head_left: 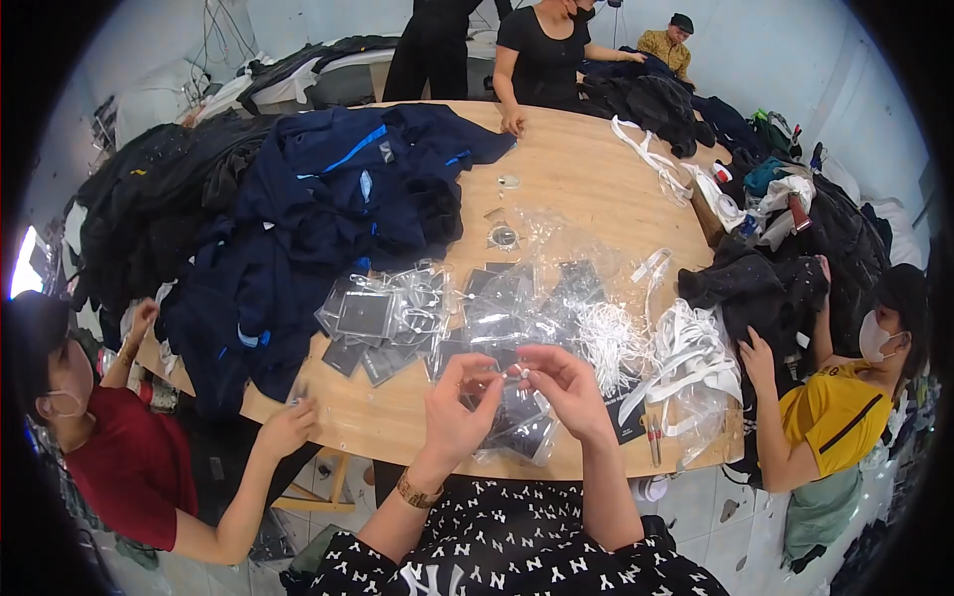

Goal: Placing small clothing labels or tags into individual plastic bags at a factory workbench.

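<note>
Above the table's near edge, my left hand (465, 402) and my right hand (558, 389) are raised close together, fingers curled in. A small white piece (519, 371), perhaps a bit of cord, sits between my right thumb and fingertips. My left thumb and fingers are pinched together; what they hold is too small to make out. Just beyond lie clear plastic bags (512, 323) over dark tags. A pile of dark square tags in clear plastic (373, 310) is to the left. A bundle of thin white strings (608, 343) lies right of my hands.
Navy jackets (298, 214) cover the table's left side, beside black garments (139, 179). White flat tapes (701, 358) and pens (654, 440) lie at the right. A person in red (129, 467) works at left, one in yellow (835, 417) at right, others stand behind the table.
</note>
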Motion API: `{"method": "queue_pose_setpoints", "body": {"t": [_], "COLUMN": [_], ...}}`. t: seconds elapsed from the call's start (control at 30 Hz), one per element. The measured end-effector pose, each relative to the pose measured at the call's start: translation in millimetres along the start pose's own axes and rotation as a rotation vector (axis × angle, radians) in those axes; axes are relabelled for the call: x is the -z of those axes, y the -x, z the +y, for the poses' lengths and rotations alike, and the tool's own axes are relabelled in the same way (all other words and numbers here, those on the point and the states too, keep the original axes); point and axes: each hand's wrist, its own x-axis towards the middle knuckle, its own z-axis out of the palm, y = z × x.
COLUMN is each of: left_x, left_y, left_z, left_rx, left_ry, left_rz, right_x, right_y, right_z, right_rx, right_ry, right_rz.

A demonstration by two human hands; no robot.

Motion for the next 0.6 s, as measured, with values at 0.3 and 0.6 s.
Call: {"method": "queue_pose_setpoints", "body": {"t": [0.3,0.6], "left_x": [0.0,2.6], "left_y": [-0.2,-0.5], "left_z": [-1.3,-4.9], "left_rx": [-0.007,-0.035], "left_ry": [-0.012,-0.028], "left_rz": [-0.004,-0.048], "right_x": [2.7,-2.3], "right_y": [-0.3,3.6], "right_z": [3.8,2.4], "right_rx": [-0.01,0.031], "right_ry": [-0.027,0.218], "right_rz": [-0.035,0.004]}}
